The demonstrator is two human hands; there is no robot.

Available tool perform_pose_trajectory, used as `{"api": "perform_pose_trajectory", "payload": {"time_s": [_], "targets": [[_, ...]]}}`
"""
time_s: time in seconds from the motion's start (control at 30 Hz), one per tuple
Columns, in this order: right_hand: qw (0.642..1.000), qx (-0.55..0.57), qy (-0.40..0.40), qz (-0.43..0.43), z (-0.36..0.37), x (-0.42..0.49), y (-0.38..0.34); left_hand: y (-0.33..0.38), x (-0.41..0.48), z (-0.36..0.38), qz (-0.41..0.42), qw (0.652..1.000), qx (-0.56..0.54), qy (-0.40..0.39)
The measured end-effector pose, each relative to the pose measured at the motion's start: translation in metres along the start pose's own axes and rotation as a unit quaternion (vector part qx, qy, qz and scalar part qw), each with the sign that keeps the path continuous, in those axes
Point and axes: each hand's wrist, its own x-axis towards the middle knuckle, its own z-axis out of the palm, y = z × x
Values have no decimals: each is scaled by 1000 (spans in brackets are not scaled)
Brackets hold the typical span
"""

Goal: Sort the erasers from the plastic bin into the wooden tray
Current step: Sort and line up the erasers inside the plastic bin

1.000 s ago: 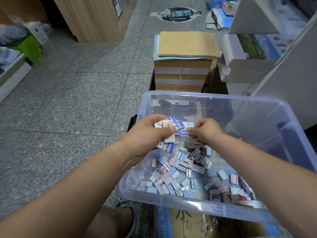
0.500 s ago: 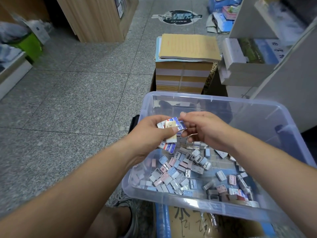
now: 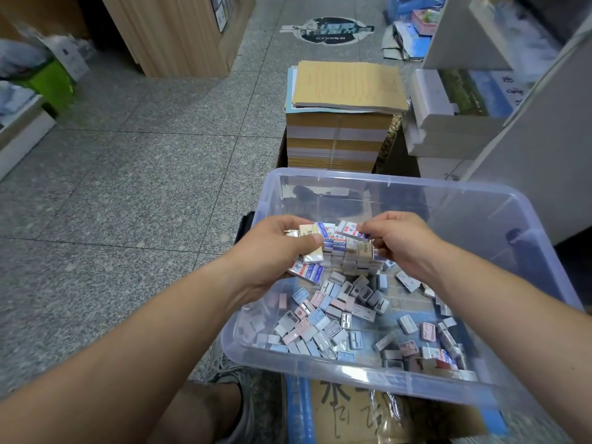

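**Hands.** The left hand (image 3: 275, 251) has its grip curled round a handful of erasers (image 3: 309, 251), with the thumb laid across a tan one on top and blue-and-white wrapped ones below. It is held above the far left part of the plastic bin (image 3: 400, 187). The right hand (image 3: 403, 243) pinches a single eraser (image 3: 354, 226) between its fingertips, just beside the left hand's load.

**Task items.** A piled block of wrapped erasers (image 3: 352, 261) sits in the bin directly under both hands. The nearer bin floor carries a loose scatter of pastel cases (image 3: 330, 315) in pink, blue and grey. Their kind cannot be told for certain. The wooden tray is not in view.

**Assessment.** The step in hand appears to be gathering: the single eraser is likely meant to join the handful. Most of the erasers remain in the bin, so the task looks to be at an early stage.

**Recommended practice.**
- Lay the eraser flat against the bundle, long edges aligned. Lift the left thumb only briefly, then clamp it again.
- Do the transfer over the bin, so a dropped piece falls back inside and not onto the floor (image 3: 128, 187).
- The handful looks nearly full and the lowest erasers project past the palm — these are the likeliest to slip. Carry the load to the tray before adding much more.
- Draw from the piled block and leave the pastel cases unless they are confirmed as erasers.
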Motion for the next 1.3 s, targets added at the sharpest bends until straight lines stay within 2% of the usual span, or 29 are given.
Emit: {"api": "perform_pose_trajectory", "payload": {"time_s": [0.1,0.3,0.7,0.77,0.87,0.93,1.1,1.2,1.3], "targets": [[998,27,33,42,3,13,10,1,0,0,2,1000,-2,-4],[996,55,16,63,24,22,16,1,3,0,10,1000,23,4],[986,-153,48,-45,24,17,9,0,5,-2,13,999,32,2],[991,-116,-26,-62,21,5,-2,-2,6,-3,16,999,42,8],[979,10,-197,-48,16,-16,-15,-3,6,-3,17,998,63,5],[971,10,-228,-74,14,-24,-16,-4,4,-2,14,997,70,-7],[975,30,-202,-85,10,-23,-11,-4,2,5,10,997,70,-11],[990,58,-114,-59,-3,-9,-4,-4,2,6,5,997,77,-4],[998,68,-16,4,-17,9,9,-4,3,4,6,996,85,3]]}}
